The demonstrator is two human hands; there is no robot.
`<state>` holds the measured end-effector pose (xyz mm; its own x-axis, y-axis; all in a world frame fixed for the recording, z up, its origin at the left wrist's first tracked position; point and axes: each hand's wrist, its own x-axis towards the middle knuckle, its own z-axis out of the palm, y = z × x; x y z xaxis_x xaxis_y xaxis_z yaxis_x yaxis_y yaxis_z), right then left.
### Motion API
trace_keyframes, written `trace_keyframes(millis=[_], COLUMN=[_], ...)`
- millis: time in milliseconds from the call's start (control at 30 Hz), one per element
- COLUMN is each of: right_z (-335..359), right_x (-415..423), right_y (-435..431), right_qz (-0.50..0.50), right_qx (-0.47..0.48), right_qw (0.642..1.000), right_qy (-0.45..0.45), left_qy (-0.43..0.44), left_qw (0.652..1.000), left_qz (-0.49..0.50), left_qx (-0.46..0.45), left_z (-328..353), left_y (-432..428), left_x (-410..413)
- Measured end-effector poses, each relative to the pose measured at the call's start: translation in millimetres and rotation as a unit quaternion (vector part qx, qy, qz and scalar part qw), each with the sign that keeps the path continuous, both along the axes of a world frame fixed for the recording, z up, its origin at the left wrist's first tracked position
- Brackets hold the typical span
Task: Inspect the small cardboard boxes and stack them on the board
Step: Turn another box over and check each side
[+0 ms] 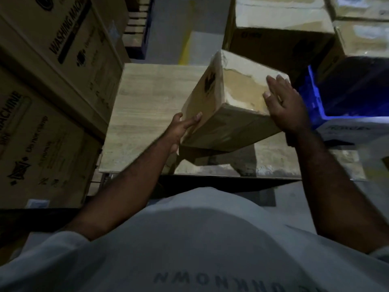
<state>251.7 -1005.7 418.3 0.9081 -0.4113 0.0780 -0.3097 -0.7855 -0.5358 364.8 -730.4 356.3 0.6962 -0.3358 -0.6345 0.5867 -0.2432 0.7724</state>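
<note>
WAREHOUSE AISLE: Washing-machine cartons (52, 66) wall in the left side; more brown cartons (280, 22) are piled at rear right, w/ a blue crate (320, 102) just below them. Between them lies the pale wooden board (151, 98), and the part of it in view carries no stacked box. A worker in a white T-shirt holds one small cardboard box (231, 102), taped and tilted, in the air over the board's right half, clear of the wood w/ its shadow beneath. The right hand (286, 106) presses flat on the box's right end, fingers straight. The left hand (179, 129) grips the near lower corner, thumb along the side face, other fingers going underneath. Judging by the tilt, this looks like the inspect step, w/ the box being turned for a look at its faces. Setting it down is not yet done, so the stack appears to be at its very start. No. of boxes left to handle can't be told from here.
</note>
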Motion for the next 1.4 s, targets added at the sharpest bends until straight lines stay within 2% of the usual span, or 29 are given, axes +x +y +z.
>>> trace_keyframes(millis=[67,200,267,333,400,500,633,700,800,967,1067,1167,1300,1400], right_z=[6,25,28,27,24,19,3,-14,-36,-57,-71,-83,-89,-85], right_x=[-7,-10,-6,-4,-6,-16,-27,-29,-31,-30,-35,-42,-42,-42], right_y=[-5,21,36,43,37,23,21,28,36,20,5,-4,-8,-5], right_qz=[0.006,0.024,0.044,0.042,0.029,0.038,0.042,0.008,-0.044,-0.107,-0.132,-0.147,-0.153,-0.143], right_qx=[0.012,0.075,0.034,-0.006,0.016,0.141,0.295,0.329,0.311,0.288,0.294,0.292,0.302,0.251], right_qw=[1.0,0.997,0.998,0.996,0.997,0.989,0.95,0.937,0.94,0.945,0.941,0.941,0.937,0.955], right_qy=[0.003,0.003,0.039,0.076,0.065,-0.016,-0.097,-0.116,-0.133,-0.116,-0.101,-0.092,-0.083,-0.062], left_qy=[0.046,0.048,0.038,0.017,-0.004,-0.074,-0.19,-0.236,-0.274,-0.3,-0.237,-0.164,-0.154,-0.152], left_qw=[0.999,0.998,0.998,0.997,0.988,0.968,0.941,0.925,0.908,0.911,0.948,0.977,0.982,0.984], left_qz=[0.001,-0.003,-0.005,0.043,0.145,0.24,0.252,0.223,0.178,0.157,0.166,0.131,0.104,0.09], left_qx=[-0.024,-0.041,-0.054,-0.06,-0.059,0.004,0.125,0.196,0.261,0.237,0.133,0.032,0.002,-0.002], left_z=[-6,-16,-18,-23,-28,-27,-9,1,-2,-4,-15,-20,-20,-23], left_y=[-8,-19,-23,-26,-29,-29,-19,-15,-11,-17,-21,-22,-22,-21], left_x=[-5,-10,-14,-17,-18,-22,-17,-16,-17,-12,-10,-14,-10,-6])
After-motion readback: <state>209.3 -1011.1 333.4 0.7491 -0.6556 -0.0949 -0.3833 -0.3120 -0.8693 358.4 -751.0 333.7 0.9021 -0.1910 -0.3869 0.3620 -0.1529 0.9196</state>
